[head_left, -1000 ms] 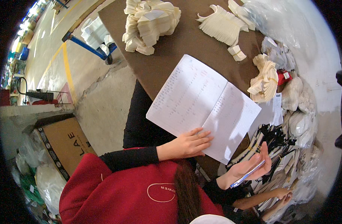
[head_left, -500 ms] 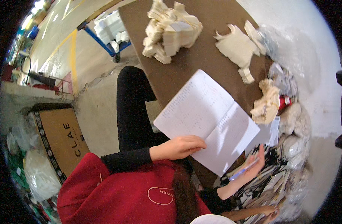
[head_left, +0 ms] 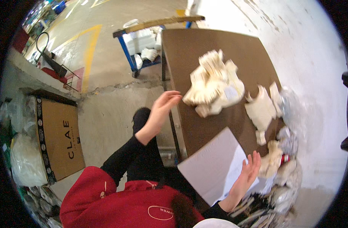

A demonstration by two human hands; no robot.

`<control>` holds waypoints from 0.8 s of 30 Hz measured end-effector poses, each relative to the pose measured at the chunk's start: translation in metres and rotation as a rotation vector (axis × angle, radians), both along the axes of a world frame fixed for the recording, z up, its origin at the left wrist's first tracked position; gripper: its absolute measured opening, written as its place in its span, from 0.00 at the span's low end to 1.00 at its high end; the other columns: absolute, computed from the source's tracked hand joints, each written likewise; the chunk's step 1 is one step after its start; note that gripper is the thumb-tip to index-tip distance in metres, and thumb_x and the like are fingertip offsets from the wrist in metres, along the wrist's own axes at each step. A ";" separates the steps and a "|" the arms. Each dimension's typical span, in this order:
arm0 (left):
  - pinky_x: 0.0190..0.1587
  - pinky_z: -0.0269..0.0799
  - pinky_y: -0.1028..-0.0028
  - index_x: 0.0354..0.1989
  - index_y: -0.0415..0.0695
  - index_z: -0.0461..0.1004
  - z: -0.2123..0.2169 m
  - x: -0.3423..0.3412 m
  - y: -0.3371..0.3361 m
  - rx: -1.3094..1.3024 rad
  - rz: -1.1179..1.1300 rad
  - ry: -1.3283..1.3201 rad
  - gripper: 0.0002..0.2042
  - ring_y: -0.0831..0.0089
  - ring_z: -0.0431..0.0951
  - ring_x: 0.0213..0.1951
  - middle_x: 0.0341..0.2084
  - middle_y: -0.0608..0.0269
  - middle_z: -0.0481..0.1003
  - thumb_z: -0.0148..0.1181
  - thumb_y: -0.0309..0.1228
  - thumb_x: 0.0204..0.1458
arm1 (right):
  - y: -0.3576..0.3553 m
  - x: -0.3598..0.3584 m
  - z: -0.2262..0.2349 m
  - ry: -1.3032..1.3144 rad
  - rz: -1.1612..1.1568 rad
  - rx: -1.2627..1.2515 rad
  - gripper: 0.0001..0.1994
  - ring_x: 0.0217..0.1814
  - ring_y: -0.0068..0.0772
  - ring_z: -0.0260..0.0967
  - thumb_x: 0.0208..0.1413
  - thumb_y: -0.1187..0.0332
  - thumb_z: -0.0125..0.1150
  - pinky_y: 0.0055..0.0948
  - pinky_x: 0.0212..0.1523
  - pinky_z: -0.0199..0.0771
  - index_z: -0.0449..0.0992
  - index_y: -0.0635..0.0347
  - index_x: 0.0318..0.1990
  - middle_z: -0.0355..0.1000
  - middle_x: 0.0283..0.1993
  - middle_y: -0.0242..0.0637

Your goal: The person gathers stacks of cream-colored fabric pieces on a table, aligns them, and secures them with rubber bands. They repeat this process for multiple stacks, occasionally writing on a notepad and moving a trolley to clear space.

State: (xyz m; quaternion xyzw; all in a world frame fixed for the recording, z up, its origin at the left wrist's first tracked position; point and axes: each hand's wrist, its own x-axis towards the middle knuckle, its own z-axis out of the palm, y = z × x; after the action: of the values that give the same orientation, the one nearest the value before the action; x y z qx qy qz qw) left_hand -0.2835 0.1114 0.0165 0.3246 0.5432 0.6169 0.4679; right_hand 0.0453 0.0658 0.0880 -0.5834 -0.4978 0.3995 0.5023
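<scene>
A bundle of stacked cream fabric pieces [head_left: 216, 83], with a small pale label on it, lies on the brown table [head_left: 193, 133]. My left hand [head_left: 158, 116] reaches toward its left side, fingers stretched out and apart from the cloth. Nearer me lies the white notebook [head_left: 210, 163], showing one pale face and looking closed. My right hand [head_left: 245, 176] is raised over its right edge with fingers extended. No pen can be seen in it.
Flat cream cloth pieces [head_left: 261, 110] and a crumpled cream bundle [head_left: 271, 155] lie along the right side, beside clear plastic bags [head_left: 299, 108] and the wall. A blue cart [head_left: 130, 53] stands behind the table. A cardboard box [head_left: 61, 136] is at left.
The notebook was open with writing showing and now looks closed. My left hand has left it and moved up toward the bundle. The pen in my right hand is no longer visible. The view has shifted.
</scene>
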 end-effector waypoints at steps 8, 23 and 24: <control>0.54 0.72 0.63 0.61 0.33 0.61 -0.032 -0.006 0.110 -0.297 -0.325 -0.005 0.42 0.55 0.77 0.52 0.51 0.40 0.74 0.59 0.60 0.53 | 0.156 -0.072 -0.050 0.458 0.029 -0.282 0.38 0.72 0.44 0.52 0.64 0.37 0.43 0.44 0.71 0.50 0.53 0.53 0.72 0.54 0.72 0.46; 0.54 0.70 0.59 0.65 0.42 0.50 0.158 -0.163 0.024 -0.552 -0.322 -0.103 0.46 0.45 0.77 0.50 0.49 0.35 0.72 0.65 0.60 0.47 | 0.167 -0.275 0.048 0.683 0.091 -0.923 0.33 0.63 0.42 0.66 0.66 0.44 0.43 0.43 0.64 0.64 0.62 0.61 0.67 0.64 0.66 0.44; 0.54 0.70 0.59 0.65 0.42 0.50 0.173 -0.182 0.020 -0.563 -0.296 -0.079 0.46 0.45 0.77 0.50 0.49 0.35 0.72 0.65 0.60 0.47 | 0.166 -0.290 0.056 0.673 0.105 -0.935 0.33 0.63 0.42 0.66 0.66 0.44 0.43 0.43 0.64 0.64 0.62 0.61 0.67 0.64 0.66 0.44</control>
State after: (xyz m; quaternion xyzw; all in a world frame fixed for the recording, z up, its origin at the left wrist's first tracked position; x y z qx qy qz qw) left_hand -0.4652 0.1314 0.1896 0.2338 0.6209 0.3797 0.6447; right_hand -0.2450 0.2318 0.1437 -0.5587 -0.1097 0.7648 0.3014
